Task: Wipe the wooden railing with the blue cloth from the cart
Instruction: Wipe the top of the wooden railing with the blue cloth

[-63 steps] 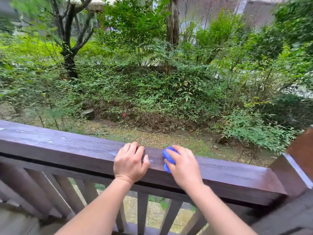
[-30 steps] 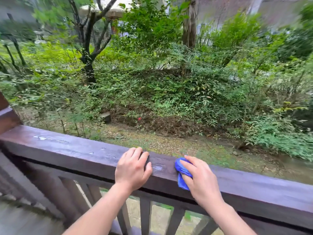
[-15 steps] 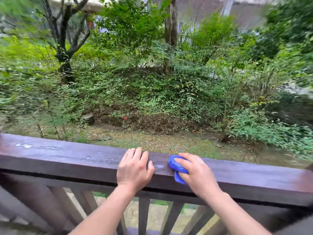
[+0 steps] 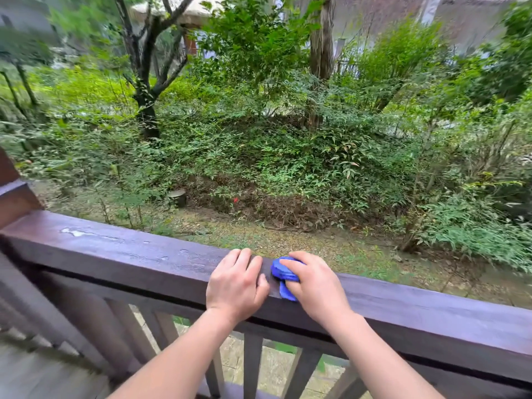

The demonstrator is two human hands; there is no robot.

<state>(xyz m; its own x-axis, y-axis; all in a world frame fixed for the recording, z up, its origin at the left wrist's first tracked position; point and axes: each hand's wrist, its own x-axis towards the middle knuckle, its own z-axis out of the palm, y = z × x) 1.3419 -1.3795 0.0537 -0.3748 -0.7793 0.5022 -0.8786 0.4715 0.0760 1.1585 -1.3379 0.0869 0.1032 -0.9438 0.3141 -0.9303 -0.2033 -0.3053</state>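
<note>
A dark brown wooden railing (image 4: 121,254) runs across the lower view, sloping down to the right, with water drops on its left part. My right hand (image 4: 316,286) presses a bunched blue cloth (image 4: 283,273) onto the rail's top and front face. Only the cloth's left side shows; the rest lies under my fingers. Just left of it, my left hand (image 4: 237,285) rests on the rail with its fingers curled over the top edge, holding no object. The cart is out of view.
A thick railing post (image 4: 13,194) stands at the far left. Vertical balusters (image 4: 252,367) hang below the rail over a paved floor. Beyond the rail lie bare ground, dense shrubs and a dark-trunked tree (image 4: 145,105).
Both hands and the cloth have slid leftward along the rail; the left post has come into view and the right post has left it. The cloth stays in my right hand.
</note>
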